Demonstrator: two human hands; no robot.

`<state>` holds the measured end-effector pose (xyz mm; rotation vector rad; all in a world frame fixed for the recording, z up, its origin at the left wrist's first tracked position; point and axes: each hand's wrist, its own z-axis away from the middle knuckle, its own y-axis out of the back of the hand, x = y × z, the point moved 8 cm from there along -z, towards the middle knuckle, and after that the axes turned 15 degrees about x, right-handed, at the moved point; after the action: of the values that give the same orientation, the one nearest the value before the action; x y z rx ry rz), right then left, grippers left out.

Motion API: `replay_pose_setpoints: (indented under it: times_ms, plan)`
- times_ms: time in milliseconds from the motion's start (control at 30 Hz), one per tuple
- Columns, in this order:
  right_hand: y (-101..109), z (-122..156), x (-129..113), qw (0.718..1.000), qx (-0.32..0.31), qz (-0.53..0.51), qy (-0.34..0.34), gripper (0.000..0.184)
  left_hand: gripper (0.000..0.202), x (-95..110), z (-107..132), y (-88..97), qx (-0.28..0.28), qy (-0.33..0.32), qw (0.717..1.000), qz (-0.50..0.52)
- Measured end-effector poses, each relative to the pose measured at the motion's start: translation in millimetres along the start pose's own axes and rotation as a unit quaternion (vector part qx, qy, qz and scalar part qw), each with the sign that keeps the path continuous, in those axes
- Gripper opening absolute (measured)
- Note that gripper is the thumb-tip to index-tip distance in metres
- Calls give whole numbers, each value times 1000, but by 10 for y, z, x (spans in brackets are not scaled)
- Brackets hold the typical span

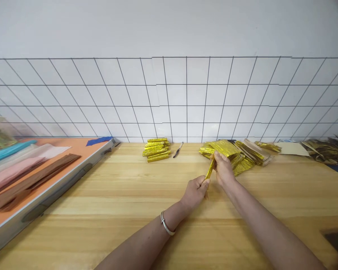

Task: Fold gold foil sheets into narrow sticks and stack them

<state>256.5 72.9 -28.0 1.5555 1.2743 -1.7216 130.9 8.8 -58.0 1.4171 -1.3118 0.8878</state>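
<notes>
Left hand [195, 192] and right hand [224, 171] are both closed on 1 gold strip [210, 170], pinching its lower and upper ends. Judged mid-fold. Next calls for a firm, even crease.

Even, bright light is noted; only faint shadows are cast on the wooden table [115, 195]. Wall grid lines [174, 84] are bowed (wide-angle distortion); the top-right corner seems slightly darkened.
</notes>
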Motion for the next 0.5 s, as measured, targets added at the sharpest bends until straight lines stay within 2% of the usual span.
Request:
replay_pose_setpoints:
  times_ms: [100, 300, 367, 500]
  plan:
    - [-71, 54, 62, 999, -44, -5, -29, 35, 38, -39, -10, 45, 30, 4, 1000, -2]
    - [-338, 425, 191, 975, -205, 33, -80, 36, 35, -148, -125, 203, 86, 38, 994, 48]
    - [-371, 506, 208, 971, -223, 46, -74, 33, 35, -162, -155, 225, 85, 43, 994, 55]
    - [-368, 495, 178, 973, -217, 66, -44, 34, 36, -161, -167, 220, 71, 45, 994, 63]
